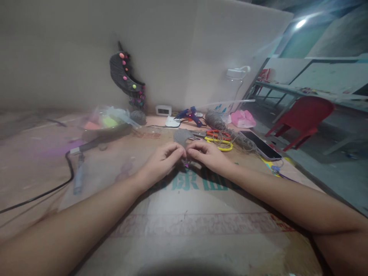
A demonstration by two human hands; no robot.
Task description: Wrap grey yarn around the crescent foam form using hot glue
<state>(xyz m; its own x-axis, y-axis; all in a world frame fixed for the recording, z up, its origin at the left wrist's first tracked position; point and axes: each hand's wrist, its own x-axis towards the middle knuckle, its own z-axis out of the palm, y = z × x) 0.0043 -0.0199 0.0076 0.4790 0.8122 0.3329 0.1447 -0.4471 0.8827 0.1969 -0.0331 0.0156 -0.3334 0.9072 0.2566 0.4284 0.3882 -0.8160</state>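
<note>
Over the printed cardboard (201,203), my left hand (165,157) and my right hand (208,155) meet with thumbs and forefingers pinched together. What they hold is mostly hidden by the fingertips. Just below them shows a tiny purple bit (186,165), too small to name. A grey flat piece (181,135) lies right behind the fingertips. Beyond my right hand are scissors with yellow handles (220,145) and a tool with orange-red handles (214,133), with loose grey yarn (244,141) over and beside them.
Along the back stand a blue glue gun (189,114), a small white clock (163,110) and a clear bottle (234,86). A phone (260,145) lies at right, a pink packet (243,119) behind it. A bag-lined bowl (106,122) and black cable (70,168) are left. A dark crescent ornament (122,74) hangs on the wall.
</note>
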